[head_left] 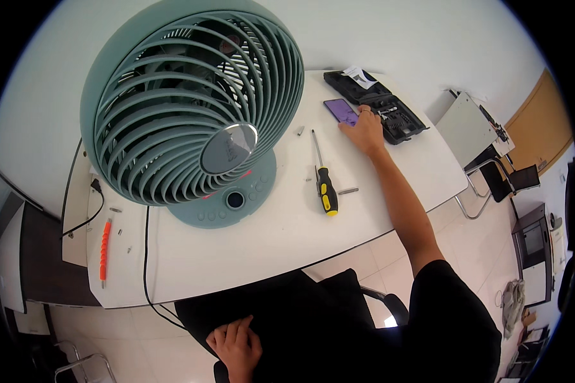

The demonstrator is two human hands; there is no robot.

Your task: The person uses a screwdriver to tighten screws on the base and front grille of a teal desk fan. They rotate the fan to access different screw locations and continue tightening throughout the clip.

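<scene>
We see right hand (366, 131) stretched across white counter (268, 242), fingers spread loose on purple-screened phone (342, 111), grasping nothing; phone lies flat beside open black tool case (390, 108). Left hand (236, 345) rests relaxed on lap. Yellow-black screwdriver (324, 185) beside teal fan (191, 108).

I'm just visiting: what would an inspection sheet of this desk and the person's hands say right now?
Surface: white desk, mostly bare at the front.
Job's things: open black tool case; purple phone; large teal desk fan.
Clutter: yellow-and-black screwdriver, orange-handled tool, small loose metal bits.
Hands: right hand reaches to the case and phone, fingers spread; left hand rests on the lap.
Cables: black cord runs off the desk edge.
Surroundings: tiled floor, chairs, other desks.
</scene>
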